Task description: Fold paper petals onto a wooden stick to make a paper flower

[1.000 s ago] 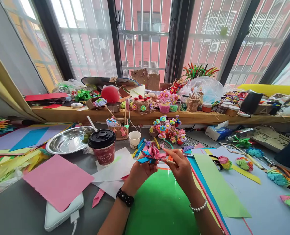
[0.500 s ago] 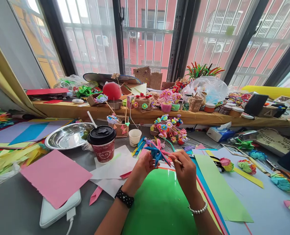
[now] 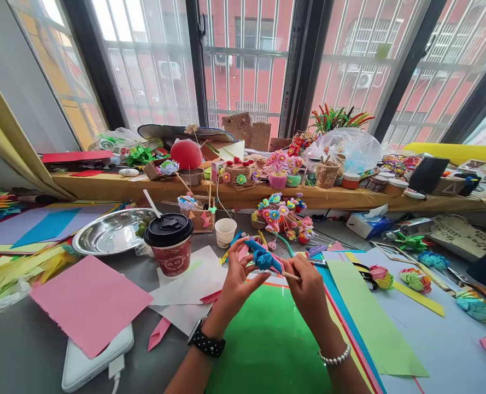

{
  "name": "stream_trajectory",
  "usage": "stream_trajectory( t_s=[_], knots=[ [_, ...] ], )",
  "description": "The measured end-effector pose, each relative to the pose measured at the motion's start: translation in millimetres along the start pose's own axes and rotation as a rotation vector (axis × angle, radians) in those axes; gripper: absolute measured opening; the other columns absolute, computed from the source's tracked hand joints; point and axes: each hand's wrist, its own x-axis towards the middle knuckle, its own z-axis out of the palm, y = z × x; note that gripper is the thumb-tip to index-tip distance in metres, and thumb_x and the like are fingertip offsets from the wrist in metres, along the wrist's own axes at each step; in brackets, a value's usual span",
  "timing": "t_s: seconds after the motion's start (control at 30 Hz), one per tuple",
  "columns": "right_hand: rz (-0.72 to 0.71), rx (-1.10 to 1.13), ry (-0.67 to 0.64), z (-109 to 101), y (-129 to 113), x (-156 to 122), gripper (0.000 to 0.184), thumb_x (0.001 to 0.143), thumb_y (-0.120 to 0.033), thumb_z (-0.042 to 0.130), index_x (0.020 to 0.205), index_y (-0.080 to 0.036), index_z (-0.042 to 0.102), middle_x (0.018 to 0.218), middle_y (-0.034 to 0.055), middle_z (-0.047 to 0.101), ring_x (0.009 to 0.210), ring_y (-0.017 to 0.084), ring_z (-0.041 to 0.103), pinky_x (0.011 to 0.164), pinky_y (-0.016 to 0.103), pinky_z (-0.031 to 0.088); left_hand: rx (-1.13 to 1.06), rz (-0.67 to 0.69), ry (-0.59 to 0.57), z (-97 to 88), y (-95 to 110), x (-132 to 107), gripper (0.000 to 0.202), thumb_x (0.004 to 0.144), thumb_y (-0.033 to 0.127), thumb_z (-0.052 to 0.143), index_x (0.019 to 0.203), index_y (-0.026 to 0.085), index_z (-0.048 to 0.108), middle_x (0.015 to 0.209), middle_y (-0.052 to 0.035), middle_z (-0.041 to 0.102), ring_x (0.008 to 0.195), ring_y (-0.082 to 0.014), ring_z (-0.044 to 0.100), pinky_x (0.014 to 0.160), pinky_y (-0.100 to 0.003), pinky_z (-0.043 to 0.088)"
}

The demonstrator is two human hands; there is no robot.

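A folded paper flower (image 3: 262, 258), blue and pink, is held between my two hands above a glossy green mat (image 3: 267, 339). My left hand (image 3: 239, 276) grips its left end with curled fingers, thumb stretched below. My right hand (image 3: 306, 282) pinches the pink end, and a thin pale stick (image 3: 292, 276) juts from its fingers. What the right fingertips press on is partly hidden. On the right lie finished-looking paper flowers (image 3: 414, 279) in mixed colours. Pink paper (image 3: 91, 301) rests at left over a white power bank (image 3: 103, 358).
A lidded red cup (image 3: 171, 251), a steel dish (image 3: 103, 235) and a small paper cup (image 3: 225, 232) stand beyond my left hand. Craft flowers (image 3: 281, 216) are behind my hands. Green paper strips (image 3: 374, 317) lie right. A cluttered sill (image 3: 243, 191) runs below the windows.
The flower has turned, so its rounded blue side now faces me instead of splayed blue and pink points. My left fingers have lifted and spread around it; the stick now points right.
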Motion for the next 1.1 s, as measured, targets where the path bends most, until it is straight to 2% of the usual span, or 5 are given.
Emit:
stream_trajectory(
  t_s=[0.33, 0.5, 0.77, 0.97, 1.1],
  knots=[
    [-0.011, -0.034, -0.019, 0.7, -0.7, -0.1, 0.034, 0.087, -0.030, 0.036, 0.056, -0.019, 0.045, 0.054, -0.0017, 0.045, 0.050, 0.011, 0.043, 0.047, 0.022, 0.032, 0.077, -0.105, 0.095, -12.0, -7.0, 4.6, 0.049, 0.053, 0.026, 0.073, 0.095, 0.019, 0.050, 0.099, -0.0057, 0.055, 0.095, -0.0219, 0.052, 0.081, -0.032, 0.040],
    [0.036, 0.084, -0.061, -2.1, -6.1, 1.9, 0.020, 0.082, -0.034, 0.047, 0.083, -0.018, 0.058, 0.064, 0.0000, 0.054, 0.053, 0.012, 0.047, 0.047, 0.021, 0.036, 0.030, -0.185, 0.104, -13.1, -4.2, 5.7, 0.041, 0.058, 0.031, 0.070, 0.092, 0.016, 0.052, 0.084, -0.0040, 0.060, 0.083, -0.0189, 0.056, 0.074, -0.028, 0.042],
    [0.077, 0.156, -0.006, -2.7, -10.0, 0.5, 0.016, 0.080, -0.021, 0.047, 0.092, -0.019, 0.057, 0.074, 0.0012, 0.055, 0.050, 0.010, 0.044, 0.046, 0.021, 0.039, -0.107, -0.317, 0.046, -2.1, -22.3, 2.0, 0.045, 0.060, 0.038, 0.067, 0.096, 0.016, 0.051, 0.098, -0.0097, 0.059, 0.089, -0.0234, 0.057, 0.072, -0.032, 0.046],
    [-0.018, 0.086, 0.039, 1.3, -4.4, -0.8, 0.023, 0.079, -0.018, 0.045, 0.099, -0.021, 0.057, 0.090, 0.0065, 0.059, 0.080, 0.018, 0.057, 0.064, 0.027, 0.048, 0.528, 0.265, 0.192, 0.8, -9.3, -10.7, 0.058, 0.064, 0.025, 0.067, 0.117, 0.024, 0.044, 0.124, -0.0086, 0.044, 0.119, -0.0268, 0.034, 0.099, -0.041, 0.025],
    [-0.076, 0.060, 0.034, 5.0, -4.2, -1.8, 0.022, 0.081, -0.020, 0.045, 0.100, -0.021, 0.056, 0.090, 0.0071, 0.061, 0.082, 0.018, 0.059, 0.068, 0.029, 0.050, 0.936, 0.633, 0.055, 0.6, -6.6, -16.8, 0.044, 0.074, 0.015, 0.056, 0.114, 0.032, 0.049, 0.118, -0.0027, 0.052, 0.117, -0.0235, 0.037, 0.100, -0.040, 0.023]
  ],
)
